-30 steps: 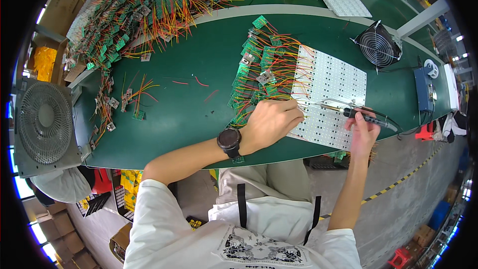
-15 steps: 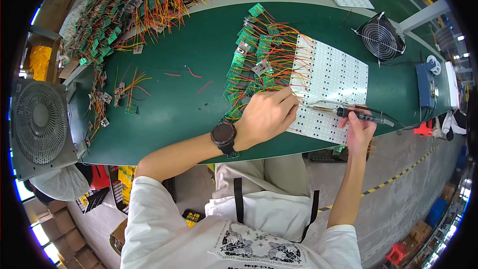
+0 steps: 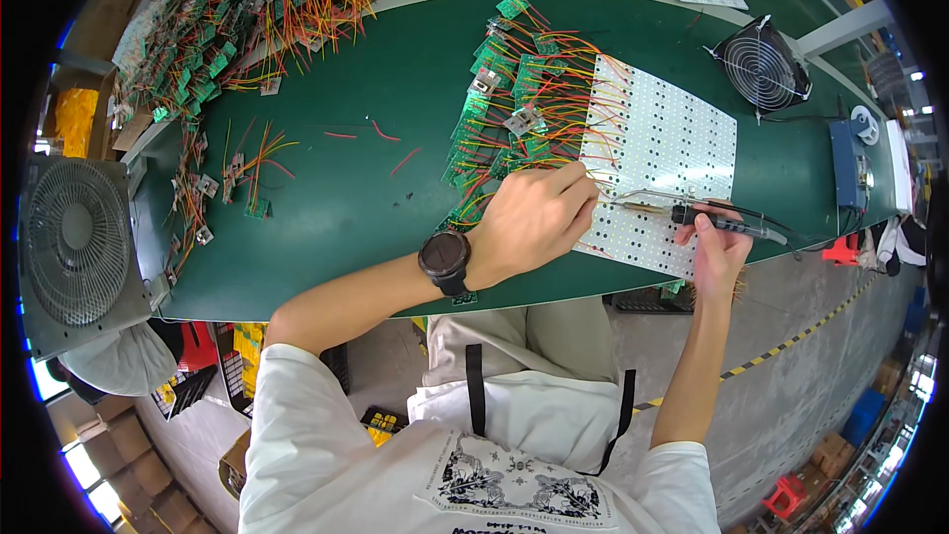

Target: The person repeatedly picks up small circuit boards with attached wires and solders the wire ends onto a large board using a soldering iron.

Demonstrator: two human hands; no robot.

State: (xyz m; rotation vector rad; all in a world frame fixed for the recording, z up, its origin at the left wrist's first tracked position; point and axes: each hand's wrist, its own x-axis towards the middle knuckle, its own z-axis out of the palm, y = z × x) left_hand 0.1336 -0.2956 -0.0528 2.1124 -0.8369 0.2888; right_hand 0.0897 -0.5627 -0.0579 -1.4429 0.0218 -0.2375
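My right hand (image 3: 719, 245) grips a soldering iron (image 3: 727, 222) by its black handle. A thin metal guide runs along the iron, and its tip points left over a white perforated board (image 3: 667, 138), close to my left fingertips. My left hand (image 3: 534, 218) is closed in a pinch at the board's left edge, back of the hand up. Whatever lies between those fingers is hidden. Red and yellow wires (image 3: 568, 94) run from rows of small green circuit boards (image 3: 470, 129) to the white board's left side. Some of these are covered by my left hand.
A large heap of wired circuit boards (image 3: 188, 59) lies at the far left, with a few loose ones (image 3: 259, 208) nearer. A small fan (image 3: 761, 69) stands at the far right, beside a blue soldering station (image 3: 848, 163). A big grey fan (image 3: 79, 242) stands at left.
The iron's tip has come slightly left, closer to my left fingertips. My left hand stays pinched at the board's edge. The whole view has shifted a little.
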